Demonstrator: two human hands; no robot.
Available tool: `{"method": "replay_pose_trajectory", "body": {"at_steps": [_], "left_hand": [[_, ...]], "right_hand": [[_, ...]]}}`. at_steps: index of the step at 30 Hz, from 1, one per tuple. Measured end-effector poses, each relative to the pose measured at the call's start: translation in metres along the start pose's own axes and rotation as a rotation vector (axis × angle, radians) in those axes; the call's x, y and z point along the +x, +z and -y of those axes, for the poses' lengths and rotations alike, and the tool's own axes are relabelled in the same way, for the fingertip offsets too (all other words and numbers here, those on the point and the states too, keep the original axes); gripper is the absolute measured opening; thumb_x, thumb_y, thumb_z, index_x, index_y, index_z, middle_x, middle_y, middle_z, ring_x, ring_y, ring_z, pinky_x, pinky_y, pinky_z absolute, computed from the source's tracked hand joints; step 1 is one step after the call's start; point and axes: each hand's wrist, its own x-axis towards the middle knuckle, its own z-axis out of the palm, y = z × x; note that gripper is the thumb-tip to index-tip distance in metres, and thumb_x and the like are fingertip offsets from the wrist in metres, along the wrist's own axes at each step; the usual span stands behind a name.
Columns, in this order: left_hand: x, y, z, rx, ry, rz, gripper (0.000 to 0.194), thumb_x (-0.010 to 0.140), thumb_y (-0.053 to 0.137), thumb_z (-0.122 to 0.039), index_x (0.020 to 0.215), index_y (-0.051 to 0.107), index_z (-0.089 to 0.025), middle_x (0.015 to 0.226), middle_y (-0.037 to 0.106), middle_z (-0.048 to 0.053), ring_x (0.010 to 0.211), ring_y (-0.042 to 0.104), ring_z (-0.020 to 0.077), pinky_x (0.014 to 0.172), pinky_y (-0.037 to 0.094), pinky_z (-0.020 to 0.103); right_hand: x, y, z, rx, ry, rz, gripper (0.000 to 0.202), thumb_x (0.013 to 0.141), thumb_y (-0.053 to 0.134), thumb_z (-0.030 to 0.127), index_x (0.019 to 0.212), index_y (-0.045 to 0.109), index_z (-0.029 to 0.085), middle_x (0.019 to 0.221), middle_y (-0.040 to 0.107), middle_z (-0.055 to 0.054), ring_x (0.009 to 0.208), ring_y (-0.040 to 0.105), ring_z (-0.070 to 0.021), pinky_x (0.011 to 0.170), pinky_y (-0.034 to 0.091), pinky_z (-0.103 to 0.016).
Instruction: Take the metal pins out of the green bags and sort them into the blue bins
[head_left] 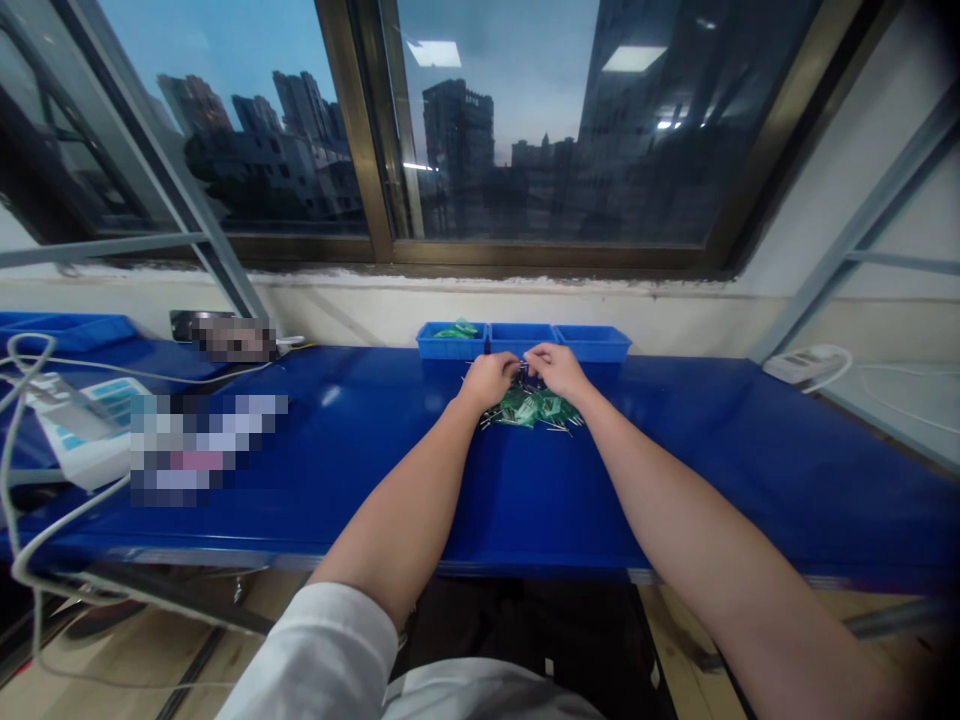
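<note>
My left hand (491, 380) and my right hand (556, 370) are close together over a small pile on the blue table, fingertips pinched and nearly meeting. Something small and thin shows between them, too tiny to name. Directly below lie green plastic bags (525, 407), mixed with thin metal pins or screws (561, 429). Just behind the hands stands a row of blue bins: the left bin (450, 347) has green bags in it, beside a middle bin (517, 333) and a right bin (596, 347).
On the left of the blue table (360, 480) are a white device with blue keys (97, 425), loose white cables (15, 500) and blurred-out items. A white power strip (806, 365) lies at the right back. Metal frame posts (862, 230) and a window border the back.
</note>
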Motion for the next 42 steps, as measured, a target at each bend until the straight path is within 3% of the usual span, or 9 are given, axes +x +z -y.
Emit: {"method": "replay_pose_trajectory", "body": {"at_steps": [6, 13, 20, 27, 32, 35, 39, 42], "left_hand": [[-0.001, -0.002, -0.002, 0.013, -0.031, 0.02, 0.027, 0.087, 0.042, -0.026, 0.093, 0.067, -0.022, 0.089, 0.07, 0.003, 0.082, 0.062, 0.0168, 0.075, 0.045, 0.024], [0.0, 0.001, 0.0, -0.009, -0.007, 0.029, 0.027, 0.088, 0.043, -0.026, 0.101, 0.066, -0.024, 0.097, 0.069, 0.003, 0.09, 0.062, 0.017, 0.082, 0.045, 0.025], [0.001, 0.002, 0.009, 0.086, -0.133, -0.063, 0.034, 0.085, 0.045, -0.019, 0.117, 0.058, -0.02, 0.113, 0.063, 0.007, 0.105, 0.058, 0.0187, 0.093, 0.042, 0.028], [0.003, 0.005, 0.015, 0.119, -0.192, -0.046, 0.033, 0.083, 0.045, -0.019, 0.114, 0.058, -0.02, 0.114, 0.062, 0.008, 0.107, 0.057, 0.0198, 0.095, 0.042, 0.03], [0.001, 0.002, 0.011, 0.118, -0.227, 0.004, 0.033, 0.083, 0.045, -0.02, 0.113, 0.059, -0.02, 0.113, 0.062, 0.01, 0.107, 0.057, 0.0214, 0.095, 0.042, 0.032], [0.001, -0.001, 0.009, 0.126, -0.248, 0.022, 0.035, 0.081, 0.044, -0.018, 0.113, 0.059, -0.019, 0.115, 0.061, 0.01, 0.108, 0.057, 0.0223, 0.095, 0.041, 0.032], [0.001, -0.001, 0.01, 0.147, -0.285, 0.058, 0.04, 0.08, 0.044, -0.018, 0.118, 0.057, -0.018, 0.119, 0.06, 0.011, 0.11, 0.055, 0.0237, 0.094, 0.041, 0.032], [0.001, 0.002, 0.01, 0.157, -0.276, 0.138, 0.038, 0.085, 0.04, -0.026, 0.118, 0.057, -0.018, 0.119, 0.061, 0.012, 0.109, 0.056, 0.0242, 0.092, 0.042, 0.032]], "right_hand": [[-0.003, -0.003, 0.006, 0.136, 0.064, -0.029, 0.026, 0.062, 0.064, 0.042, 0.069, 0.059, 0.017, 0.063, 0.063, -0.002, 0.053, 0.051, -0.0121, 0.053, 0.04, -0.025], [-0.001, -0.008, 0.001, 0.166, 0.051, -0.046, 0.023, 0.065, 0.06, 0.039, 0.068, 0.065, 0.016, 0.065, 0.066, -0.003, 0.054, 0.052, -0.0125, 0.054, 0.042, -0.025], [-0.002, -0.021, -0.007, -0.286, 0.016, -0.359, 0.022, 0.067, 0.053, 0.028, 0.08, 0.068, 0.017, 0.08, 0.069, -0.005, 0.076, 0.06, -0.0198, 0.077, 0.046, -0.032], [0.003, -0.037, -0.022, -0.551, 0.098, -0.523, 0.036, 0.068, 0.053, 0.029, 0.099, 0.066, 0.016, 0.101, 0.066, -0.009, 0.103, 0.049, -0.0277, 0.092, 0.038, -0.041], [0.003, -0.038, -0.024, -0.574, 0.217, -0.46, 0.054, 0.064, 0.059, 0.031, 0.117, 0.058, 0.02, 0.129, 0.051, -0.01, 0.116, 0.038, -0.0334, 0.095, 0.033, -0.05], [0.003, -0.037, -0.025, -0.581, 0.216, -0.436, 0.058, 0.063, 0.06, 0.029, 0.12, 0.056, 0.022, 0.138, 0.041, -0.011, 0.12, 0.036, -0.0348, 0.094, 0.033, -0.051], [0.003, -0.035, -0.023, -0.592, 0.079, -0.419, 0.041, 0.067, 0.054, 0.021, 0.106, 0.064, 0.015, 0.115, 0.059, -0.012, 0.108, 0.049, -0.0274, 0.094, 0.036, -0.043], [0.002, -0.026, -0.019, -0.532, -0.007, -0.202, 0.029, 0.07, 0.051, 0.018, 0.093, 0.068, 0.014, 0.087, 0.068, -0.007, 0.083, 0.059, -0.0197, 0.085, 0.043, -0.033]]}}
